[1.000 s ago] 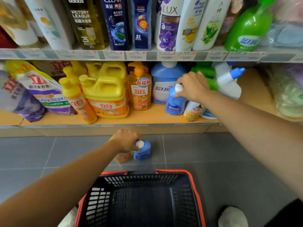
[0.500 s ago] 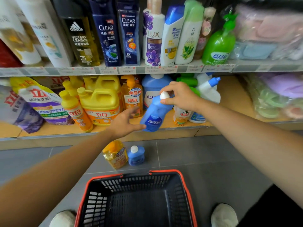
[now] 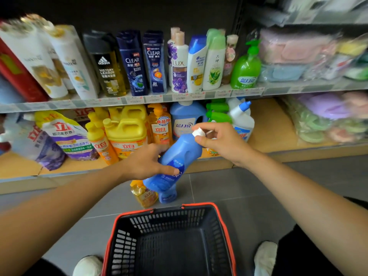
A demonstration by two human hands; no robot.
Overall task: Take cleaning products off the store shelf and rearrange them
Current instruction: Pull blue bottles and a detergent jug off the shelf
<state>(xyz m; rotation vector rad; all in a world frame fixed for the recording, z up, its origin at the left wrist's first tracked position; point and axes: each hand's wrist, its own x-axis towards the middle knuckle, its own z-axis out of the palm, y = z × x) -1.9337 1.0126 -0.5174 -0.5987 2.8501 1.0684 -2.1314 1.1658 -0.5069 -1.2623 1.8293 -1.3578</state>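
A blue bottle (image 3: pixel 179 154) with a white cap hangs tilted in the air in front of the lower shelf (image 3: pixel 264 136). My left hand (image 3: pixel 147 162) grips its lower body, thumb across the label. My right hand (image 3: pixel 221 140) pinches the white cap at the top. Below them, on the grey floor, stand an orange bottle (image 3: pixel 144 194) and a second small blue bottle (image 3: pixel 168 196), partly hidden behind the held one.
A black basket with a red rim (image 3: pixel 225 222) sits on the floor between my white shoes. The lower shelf holds yellow jugs (image 3: pixel 125 132), orange bottles, refill pouches (image 3: pixel 65 136) and white spray bottles (image 3: pixel 242 120). Shampoo bottles line the upper shelf (image 3: pixel 139 99).
The blue bottle came off the lower shelf in my right hand. My left hand left the bottles on the floor, rose and took hold of the bottle's body. The view tilted upward.
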